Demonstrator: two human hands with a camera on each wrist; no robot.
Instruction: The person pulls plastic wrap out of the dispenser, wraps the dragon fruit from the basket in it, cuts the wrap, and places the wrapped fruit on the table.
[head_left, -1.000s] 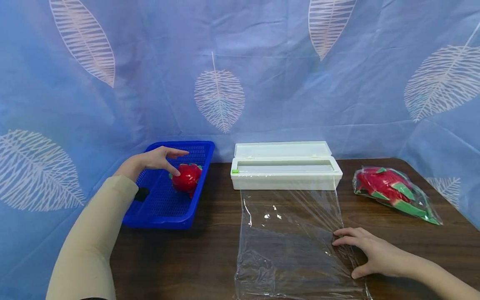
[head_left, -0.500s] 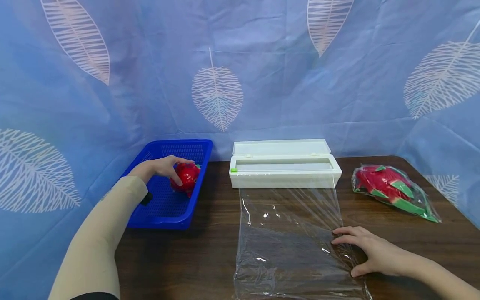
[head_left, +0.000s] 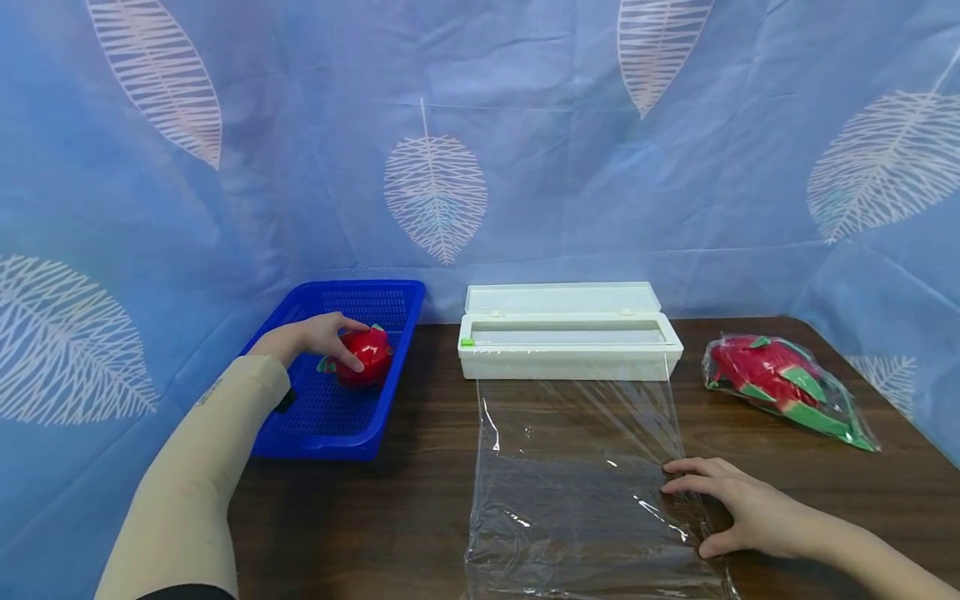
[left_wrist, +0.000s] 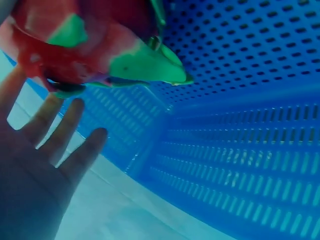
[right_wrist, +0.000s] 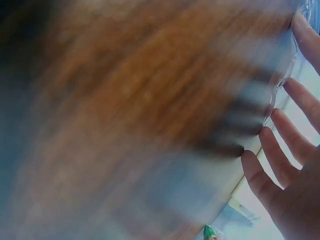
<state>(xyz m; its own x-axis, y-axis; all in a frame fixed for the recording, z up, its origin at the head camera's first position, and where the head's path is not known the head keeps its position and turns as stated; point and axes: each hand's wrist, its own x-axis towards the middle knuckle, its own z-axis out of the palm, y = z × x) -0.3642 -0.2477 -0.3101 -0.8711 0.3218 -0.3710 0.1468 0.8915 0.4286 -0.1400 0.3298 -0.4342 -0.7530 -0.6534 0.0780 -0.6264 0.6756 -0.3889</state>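
A shiny red dragon fruit (head_left: 369,360) with green tips lies in the blue plastic basket (head_left: 330,444). My left hand (head_left: 317,335) reaches over the basket's left side and holds the fruit between thumb and fingers. In the left wrist view the green-tipped scales of the dragon fruit (left_wrist: 145,62) show above spread fingers. A sheet of clear cling film (head_left: 570,492) stretches forward from a white dispenser box (head_left: 570,365) whose lid stands up. My right hand (head_left: 757,508) rests fingertips and thumb on the film's right edge, fingers spread.
Another dragon fruit (head_left: 772,375), wrapped in clear film, lies on the right of the brown wooden table (head_left: 360,525). A green slider (head_left: 468,342) sits at the dispenser's left end. Behind everything hangs a blue leaf-print cloth (head_left: 540,192).
My left hand has come down onto the dragon fruit and taken hold of it. The fruit has turned and shifted slightly left in the basket. My right hand stays on the film.
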